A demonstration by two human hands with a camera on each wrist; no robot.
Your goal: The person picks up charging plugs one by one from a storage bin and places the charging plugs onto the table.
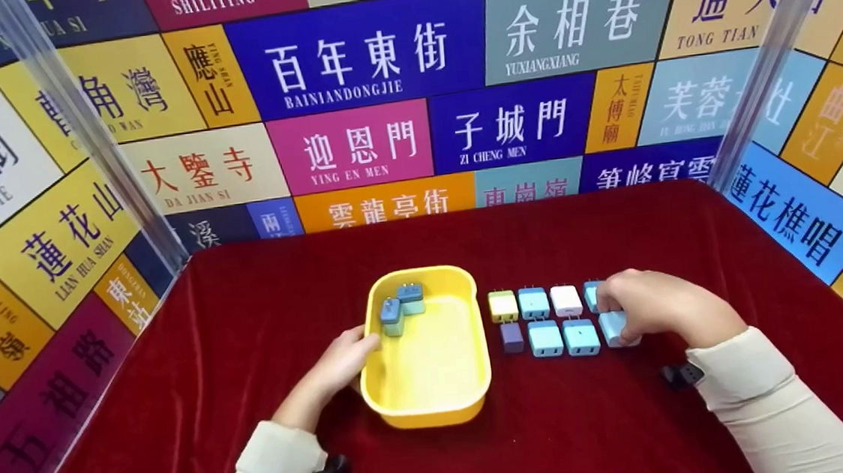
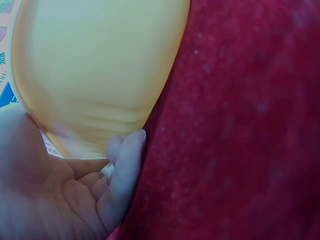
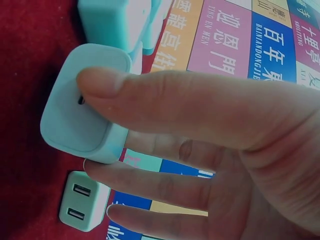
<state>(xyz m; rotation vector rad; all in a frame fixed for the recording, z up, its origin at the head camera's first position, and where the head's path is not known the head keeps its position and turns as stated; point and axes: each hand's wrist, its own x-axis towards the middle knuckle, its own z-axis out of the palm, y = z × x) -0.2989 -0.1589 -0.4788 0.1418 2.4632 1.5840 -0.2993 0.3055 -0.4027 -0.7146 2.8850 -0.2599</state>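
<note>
My right hand [image 1: 656, 304] pinches a light blue charger plug [image 1: 614, 329] at the right end of the front row. In the right wrist view, the thumb lies across the slotted face of this charger plug [image 3: 65, 120], with fingers at its far side. A two-port charger [image 3: 85, 202] stands beside it, close to the fingertips. My left hand [image 1: 345, 359] grips the left wall of a yellow basin [image 1: 428, 416], thumb at the rim and the other fingers outside and below. Inside the basin's far left corner are two blue-and-teal chargers, a front one [image 1: 392, 318] and a rear one [image 1: 411, 299].
Two rows of chargers lie right of the basin: among them a yellow-green one [image 1: 504, 307], a white one [image 1: 566, 301], a purple one [image 1: 511, 338] and several blue ones. Dark red cloth [image 1: 558, 436] covers the table. Sign-covered panels [image 1: 354, 148] rise behind and at both sides.
</note>
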